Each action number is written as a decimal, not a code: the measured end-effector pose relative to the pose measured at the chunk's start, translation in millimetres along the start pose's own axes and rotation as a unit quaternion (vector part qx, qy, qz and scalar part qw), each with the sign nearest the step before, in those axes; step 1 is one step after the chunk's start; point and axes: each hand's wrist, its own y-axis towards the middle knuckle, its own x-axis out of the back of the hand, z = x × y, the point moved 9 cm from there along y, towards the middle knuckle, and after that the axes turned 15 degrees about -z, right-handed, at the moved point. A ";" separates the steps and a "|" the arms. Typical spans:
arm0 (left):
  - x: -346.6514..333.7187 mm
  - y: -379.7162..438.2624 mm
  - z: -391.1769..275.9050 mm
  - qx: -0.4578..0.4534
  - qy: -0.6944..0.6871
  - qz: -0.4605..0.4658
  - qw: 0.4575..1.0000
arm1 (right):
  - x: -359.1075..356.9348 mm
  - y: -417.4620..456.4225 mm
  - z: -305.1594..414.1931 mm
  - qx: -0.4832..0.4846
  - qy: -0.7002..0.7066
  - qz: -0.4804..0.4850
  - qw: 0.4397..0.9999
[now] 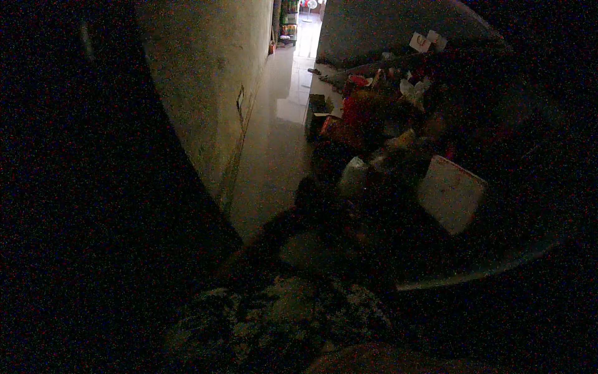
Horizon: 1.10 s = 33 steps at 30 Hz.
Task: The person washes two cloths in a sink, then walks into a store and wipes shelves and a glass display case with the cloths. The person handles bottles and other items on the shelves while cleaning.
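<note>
The near part of the view is very dark. A dark forearm leads up from the lower left to what looks like my left hand (306, 191), seen only as a silhouette; its fingers and anything in them are hidden. My right hand cannot be made out in the shadow. Close to the left hand stands a pale, partly see-through bag or container (353, 175). Below it, a dim pale shape (303, 250) lies before my patterned clothing (289, 304). A white flat panel or box (453, 194) with a reddish edge rests tilted to the right.
A heap of mixed items runs along the right, with a red item (359, 80), a whitish plastic bag (415, 89) and an open carton (331, 124). Left of it, a shiny tiled floor (275, 154) follows a stained wall (201, 84) towards a bright doorway with a fan (311, 4).
</note>
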 end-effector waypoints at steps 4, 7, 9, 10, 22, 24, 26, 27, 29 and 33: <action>4.7 25.5 -26.2 -0.013 0.031 -0.016 0.999 | -15.2 20.6 -20.5 -0.011 -0.004 0.020 1.000; 24.0 43.5 -43.7 -0.029 0.051 -0.053 0.997 | -25.1 41.8 -46.0 -0.014 -0.008 0.035 0.999; 33.7 50.0 -60.6 -0.040 0.056 -0.079 0.995 | -24.2 57.3 -64.1 -0.019 -0.012 0.043 0.999; 40.9 54.6 -65.7 -0.041 0.057 -0.095 0.993 | -28.9 68.4 -75.4 -0.021 -0.013 0.053 0.998; 121.2 110.0 -170.5 -0.087 0.040 -0.287 0.953 | -114.6 338.5 -58.4 0.144 0.091 0.139 0.976; 120.0 142.4 -185.4 -0.085 0.029 -0.287 0.954 | -129.7 388.4 -31.1 0.165 0.116 0.155 0.967; 138.5 145.6 -201.3 -0.098 0.018 -0.319 0.943 | -155.4 428.8 -7.7 0.183 0.157 0.183 0.953; 134.2 165.8 -215.7 -0.096 0.022 -0.312 0.945 | -159.4 446.8 -10.2 0.183 0.151 0.184 0.954; 123.9 211.2 -250.5 -0.089 0.048 -0.291 0.951 | -154.1 482.2 -26.0 0.167 0.130 0.171 0.962; 108.6 291.0 -323.5 -0.106 0.131 -0.248 0.954 | -150.6 539.0 -66.8 0.148 0.085 0.144 0.975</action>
